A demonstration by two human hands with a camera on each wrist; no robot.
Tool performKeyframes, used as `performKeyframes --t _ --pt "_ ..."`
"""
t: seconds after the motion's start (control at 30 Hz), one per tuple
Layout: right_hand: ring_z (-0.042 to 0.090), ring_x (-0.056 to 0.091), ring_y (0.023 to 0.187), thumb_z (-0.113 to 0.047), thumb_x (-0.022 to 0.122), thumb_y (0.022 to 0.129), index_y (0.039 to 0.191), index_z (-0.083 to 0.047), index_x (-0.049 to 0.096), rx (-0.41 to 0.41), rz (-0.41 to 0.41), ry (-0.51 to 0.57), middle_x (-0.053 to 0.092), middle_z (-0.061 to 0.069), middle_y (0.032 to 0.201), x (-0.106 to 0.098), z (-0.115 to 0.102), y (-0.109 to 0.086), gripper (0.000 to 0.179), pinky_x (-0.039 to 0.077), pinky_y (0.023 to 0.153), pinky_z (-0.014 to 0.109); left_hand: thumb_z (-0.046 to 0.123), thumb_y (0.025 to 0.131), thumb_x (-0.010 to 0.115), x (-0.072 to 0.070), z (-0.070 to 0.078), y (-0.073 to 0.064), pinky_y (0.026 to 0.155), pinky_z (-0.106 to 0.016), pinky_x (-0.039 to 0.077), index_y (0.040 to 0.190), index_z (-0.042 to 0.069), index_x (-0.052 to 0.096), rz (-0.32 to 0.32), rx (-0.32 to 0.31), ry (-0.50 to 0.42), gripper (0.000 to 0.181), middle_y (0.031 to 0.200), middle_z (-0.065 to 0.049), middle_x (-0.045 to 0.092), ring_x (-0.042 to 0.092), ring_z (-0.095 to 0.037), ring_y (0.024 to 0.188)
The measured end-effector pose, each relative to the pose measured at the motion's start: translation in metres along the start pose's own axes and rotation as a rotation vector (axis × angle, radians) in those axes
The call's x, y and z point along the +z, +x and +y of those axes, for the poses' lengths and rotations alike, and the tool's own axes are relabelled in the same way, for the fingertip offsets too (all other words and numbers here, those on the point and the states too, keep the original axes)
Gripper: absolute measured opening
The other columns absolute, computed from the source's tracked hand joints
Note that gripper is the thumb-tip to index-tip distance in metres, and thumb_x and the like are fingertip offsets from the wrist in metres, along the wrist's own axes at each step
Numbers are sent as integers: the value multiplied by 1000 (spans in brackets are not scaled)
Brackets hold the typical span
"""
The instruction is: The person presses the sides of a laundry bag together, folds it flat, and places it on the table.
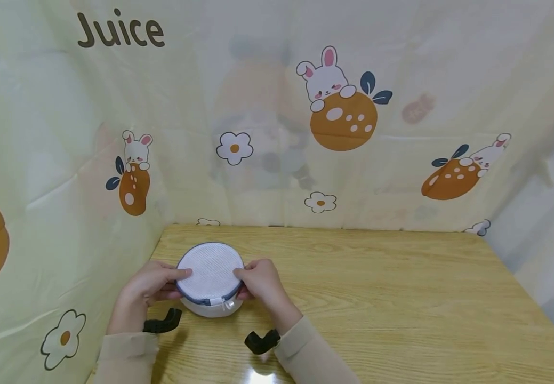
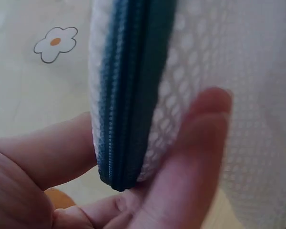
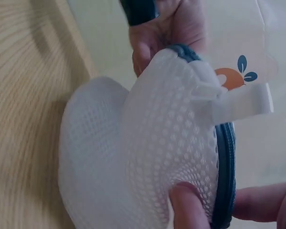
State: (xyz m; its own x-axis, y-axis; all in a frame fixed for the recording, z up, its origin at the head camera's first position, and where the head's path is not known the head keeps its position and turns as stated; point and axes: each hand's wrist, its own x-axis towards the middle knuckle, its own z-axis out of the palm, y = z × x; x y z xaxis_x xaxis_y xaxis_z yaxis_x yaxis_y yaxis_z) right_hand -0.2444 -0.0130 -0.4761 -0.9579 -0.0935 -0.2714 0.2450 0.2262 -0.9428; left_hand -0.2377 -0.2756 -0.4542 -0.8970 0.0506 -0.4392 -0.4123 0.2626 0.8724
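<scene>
A round white mesh laundry bag (image 1: 211, 269) with a dark blue zipper (image 2: 121, 95) around its rim is at the left part of the table. The person's left hand (image 1: 155, 280) pinches the left edge, thumb on top and fingers below. On the opposite edge, the right hand (image 1: 261, 280) holds the rim the same way. A white tab (image 3: 245, 102) covers part of the zipper on the near side. The right wrist view shows the soft mesh body bulging under the rim, close to the tabletop. Whether it touches the table is hard to tell.
The wood-grain table (image 1: 377, 298) stretches far to the right. A pale curtain (image 1: 267, 106) printed with rabbits, oranges and flowers stands behind it and along the left side. Black angled pieces (image 1: 163, 322) stick out from both wrists.
</scene>
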Motion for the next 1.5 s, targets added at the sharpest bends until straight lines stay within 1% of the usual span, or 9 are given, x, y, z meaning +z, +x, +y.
performKeyframes --t 0.13,0.3,0.57,0.77,0.97,1.1,1.3,1.4,1.5 --pt "11 68 53 -7 73 96 97 6 77 16 8 121 69 8 68 2 5 4 14 64 57 29 23 98 80 -1 -5 7 57 -19 58 96 1 78 -7 -21 -58 22 72 -1 76 71 -9 61" --pt "10 68 54 -3 73 96 98 9 76 50 -9 234 68 7 69 3 11 10 12 61 54 22 20 98 79 -2 -10 13 58 -18 58 92 4 79 -29 -15 -110 17 71 1 77 71 -7 61" --pt "9 69 58 -1 71 98 99 8 75 91 -47 311 69 7 75 4 15 16 9 60 55 19 16 99 78 -4 -14 17 61 -19 60 96 2 78 -69 -16 -160 15 76 -1 78 73 -7 65" --pt "8 68 58 -1 71 99 98 6 73 111 -56 330 68 6 76 4 16 18 8 58 55 17 12 100 76 -6 -17 21 63 -20 62 99 1 78 -96 -17 -206 11 79 -3 80 76 -9 69" --pt "9 67 59 -2 70 100 96 5 74 107 -66 285 68 6 76 3 16 18 9 57 54 17 13 100 76 -5 -16 22 62 -19 61 100 1 79 -92 -28 -197 12 79 -3 80 75 -9 67" --pt "11 68 60 -5 73 98 97 5 76 81 -54 235 69 7 76 1 13 15 11 60 56 19 17 98 79 -1 -12 18 61 -19 60 103 0 77 -41 -37 -136 18 77 -2 77 72 -9 65" --pt "12 66 57 -19 74 101 99 3 75 24 -43 98 66 5 72 -1 7 8 22 64 60 27 23 100 76 3 -5 4 67 -24 64 115 -9 71 38 -27 -20 36 81 -5 75 73 -14 73" --pt "11 64 51 -24 72 103 93 1 73 18 -33 16 65 5 65 -1 4 2 27 66 61 33 25 102 75 6 -3 -4 71 -27 66 114 -12 71 61 -20 -4 39 82 -7 75 74 -16 73" --pt "11 64 49 -26 70 102 85 -1 71 28 -53 -27 65 5 61 -1 2 -4 31 67 63 39 25 103 74 9 -3 -11 71 -28 66 113 -13 71 67 -7 -4 40 80 -8 77 75 -17 71"
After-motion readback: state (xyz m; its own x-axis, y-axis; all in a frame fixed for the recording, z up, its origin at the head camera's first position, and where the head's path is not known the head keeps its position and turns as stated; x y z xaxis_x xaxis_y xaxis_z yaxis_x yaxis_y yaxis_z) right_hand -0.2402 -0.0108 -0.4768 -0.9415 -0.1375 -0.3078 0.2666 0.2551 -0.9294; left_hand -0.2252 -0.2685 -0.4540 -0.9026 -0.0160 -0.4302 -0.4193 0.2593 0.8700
